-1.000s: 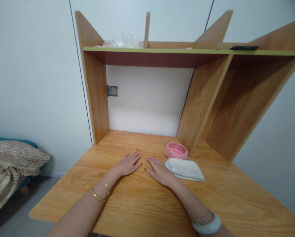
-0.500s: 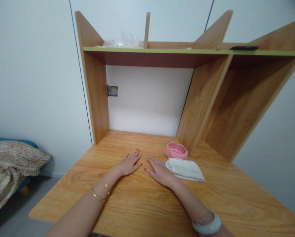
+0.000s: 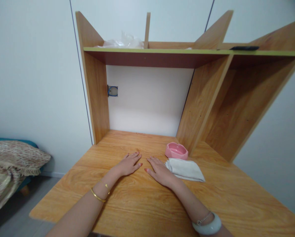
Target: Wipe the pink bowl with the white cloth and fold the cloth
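Observation:
Both of my hands lie flat, palms down, on the wooden desk point(image 3: 132, 207). My left hand point(image 3: 129, 164) is open and holds nothing, its fingers pointing toward the back of the desk. A small gap to its right is my right hand point(image 3: 159, 170), also open with nothing in it. Beside the right hand is a folded white cloth point(image 3: 185, 169); its left edge comes close to the back of that hand, and I cannot tell whether they touch. Just behind the cloth stands a pink faceted bowl point(image 3: 176, 151), near the upright panel.
A wooden shelf unit point(image 3: 211, 98) rises from the back of the desk. On its upper board lie a clear plastic bag point(image 3: 124, 41) and a flat black object point(image 3: 245, 48). An uncovered wall box point(image 3: 112, 91) shows wires. A patterned blanket point(image 3: 16, 158) covers furniture at left.

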Demonstrator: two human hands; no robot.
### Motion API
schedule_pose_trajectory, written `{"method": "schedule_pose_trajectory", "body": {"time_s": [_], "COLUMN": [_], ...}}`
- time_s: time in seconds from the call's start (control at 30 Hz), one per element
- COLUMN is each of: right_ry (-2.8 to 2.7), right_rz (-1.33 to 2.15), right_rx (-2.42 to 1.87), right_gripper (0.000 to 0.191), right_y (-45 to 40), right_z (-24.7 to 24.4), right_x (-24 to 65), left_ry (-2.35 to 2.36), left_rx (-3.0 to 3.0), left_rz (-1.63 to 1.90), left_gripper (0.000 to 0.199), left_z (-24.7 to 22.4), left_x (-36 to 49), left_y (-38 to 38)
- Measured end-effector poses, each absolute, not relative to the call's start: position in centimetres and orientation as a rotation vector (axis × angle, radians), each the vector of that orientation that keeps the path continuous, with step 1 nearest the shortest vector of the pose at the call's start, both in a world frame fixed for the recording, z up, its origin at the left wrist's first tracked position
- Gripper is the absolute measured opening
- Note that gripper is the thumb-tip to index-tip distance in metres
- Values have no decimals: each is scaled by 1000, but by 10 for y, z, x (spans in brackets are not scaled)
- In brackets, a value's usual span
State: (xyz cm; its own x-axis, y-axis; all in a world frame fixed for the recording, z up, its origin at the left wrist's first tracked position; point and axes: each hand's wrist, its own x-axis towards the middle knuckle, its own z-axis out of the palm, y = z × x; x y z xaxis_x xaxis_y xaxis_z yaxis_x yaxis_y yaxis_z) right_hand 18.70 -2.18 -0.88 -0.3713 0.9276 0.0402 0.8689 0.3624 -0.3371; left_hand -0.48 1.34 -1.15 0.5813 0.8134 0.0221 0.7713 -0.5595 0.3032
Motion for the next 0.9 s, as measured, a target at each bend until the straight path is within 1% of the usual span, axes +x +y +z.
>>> {"method": "schedule_pose_trajectory", "body": {"time_s": [0.9], "right_ry": [-2380], "right_rz": [396], "right_rx": [-1621], "right_gripper": [62], "right_y": [-19], "right_z": [-13], "right_x": [188], "left_ry": [1304], "left_rx": [2547], "left_rz": [240], "left_gripper": [61], "left_z": [-10], "left_x": [-5], "left_y": [12]}}
